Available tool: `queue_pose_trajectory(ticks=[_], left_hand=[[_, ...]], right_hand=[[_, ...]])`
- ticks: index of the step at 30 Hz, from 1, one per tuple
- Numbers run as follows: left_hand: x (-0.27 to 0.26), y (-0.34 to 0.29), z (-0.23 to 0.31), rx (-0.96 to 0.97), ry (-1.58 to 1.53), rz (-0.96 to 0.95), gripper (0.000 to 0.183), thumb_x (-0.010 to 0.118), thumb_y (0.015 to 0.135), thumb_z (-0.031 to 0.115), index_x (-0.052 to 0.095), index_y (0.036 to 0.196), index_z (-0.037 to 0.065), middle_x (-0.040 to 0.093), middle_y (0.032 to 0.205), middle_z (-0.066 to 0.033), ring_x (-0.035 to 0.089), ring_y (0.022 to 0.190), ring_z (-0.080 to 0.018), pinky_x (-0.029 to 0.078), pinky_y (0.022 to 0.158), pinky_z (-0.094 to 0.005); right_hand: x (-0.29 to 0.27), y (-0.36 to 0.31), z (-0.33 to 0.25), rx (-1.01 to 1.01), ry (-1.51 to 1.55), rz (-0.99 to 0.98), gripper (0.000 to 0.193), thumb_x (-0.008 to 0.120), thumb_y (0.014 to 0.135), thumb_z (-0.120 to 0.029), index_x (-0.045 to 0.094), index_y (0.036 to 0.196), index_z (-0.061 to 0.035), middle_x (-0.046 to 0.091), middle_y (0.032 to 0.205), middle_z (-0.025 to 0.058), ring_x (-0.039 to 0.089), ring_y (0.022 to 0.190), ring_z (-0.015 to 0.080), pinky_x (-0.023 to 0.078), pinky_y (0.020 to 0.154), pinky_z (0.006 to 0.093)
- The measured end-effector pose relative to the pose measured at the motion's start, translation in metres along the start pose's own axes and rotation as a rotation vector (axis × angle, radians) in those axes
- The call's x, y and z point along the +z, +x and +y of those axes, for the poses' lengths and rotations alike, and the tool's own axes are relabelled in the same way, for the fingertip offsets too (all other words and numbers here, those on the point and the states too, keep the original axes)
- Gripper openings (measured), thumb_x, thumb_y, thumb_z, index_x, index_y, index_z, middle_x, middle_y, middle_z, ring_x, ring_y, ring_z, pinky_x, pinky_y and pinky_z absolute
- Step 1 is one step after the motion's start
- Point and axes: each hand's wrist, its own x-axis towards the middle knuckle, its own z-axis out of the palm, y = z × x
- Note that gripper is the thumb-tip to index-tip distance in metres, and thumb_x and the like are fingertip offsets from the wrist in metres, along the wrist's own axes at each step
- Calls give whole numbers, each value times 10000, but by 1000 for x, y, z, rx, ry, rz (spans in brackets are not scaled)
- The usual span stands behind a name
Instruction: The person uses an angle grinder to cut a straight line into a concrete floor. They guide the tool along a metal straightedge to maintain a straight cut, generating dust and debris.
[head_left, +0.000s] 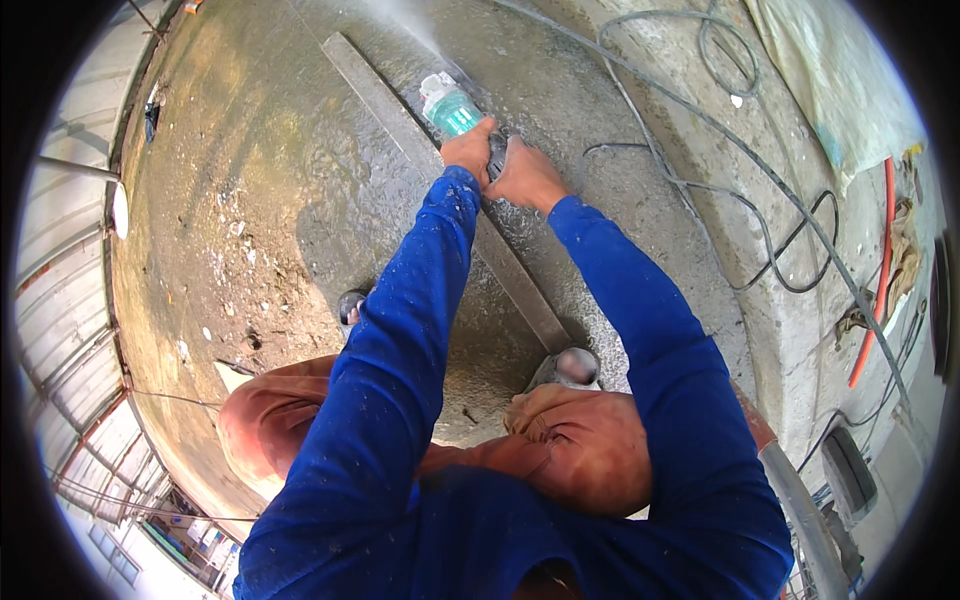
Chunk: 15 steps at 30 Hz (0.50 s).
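Note:
Both of my hands are wrapped round a teal angle grinder [455, 113] with a pale, whitish head. My left hand [466, 150] grips the teal body just behind that head. Further back, my right hand [528, 177] closes on the dark rear end. A pale plume [405, 28] sprays from the head toward the far side; the disc itself I cannot make out. Under my hands a long, narrow grey slab strip [515, 280] lies slantwise on the wet ground, from upper left to my foot at lower right.
Wet, gritty concrete [380, 210] spreads around, with pale chips [240, 240] at the left. A grey cable [690, 105] runs along a concrete ledge [770, 190] on the right, with dark loops [800, 285] and a red pipe [885, 280]. My shoe [575, 368] is at the slab's near end.

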Motion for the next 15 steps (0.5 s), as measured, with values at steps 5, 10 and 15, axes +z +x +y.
queue_pose_trajectory(ticks=[5, 10, 15], left_hand=[[5, -7, -7, 11, -34, -16, 489, 805, 677, 198, 620, 1010, -109, 673, 903, -159, 658, 681, -274, 545, 621, -430], [6, -5, -6, 1, -15, -11, 482, 808, 679, 199, 621, 1001, -107, 672, 904, -158, 656, 684, -271, 539, 621, -429], [5, -25, 5, 8, 90, 42, 555, 823, 660, 237, 627, 1048, -108, 679, 948, -157, 655, 738, -268, 528, 659, -439]], right_hand=[[3, -5, 9, -7, 13, 28, 997, 847, 634, -299, 337, 1397, 91, 625, 1182, 263, 617, 1122, 390, 513, 929, 444], [-1, -2, 7, 17, 43, -21, 941, 849, 635, -295, 373, 1360, 69, 632, 1167, 258, 619, 1114, 392, 514, 923, 447], [-7, -6, 4, 39, 35, -41, 880, 851, 645, -299, 407, 1314, 60, 634, 1161, 254, 620, 1113, 393, 512, 923, 457]])
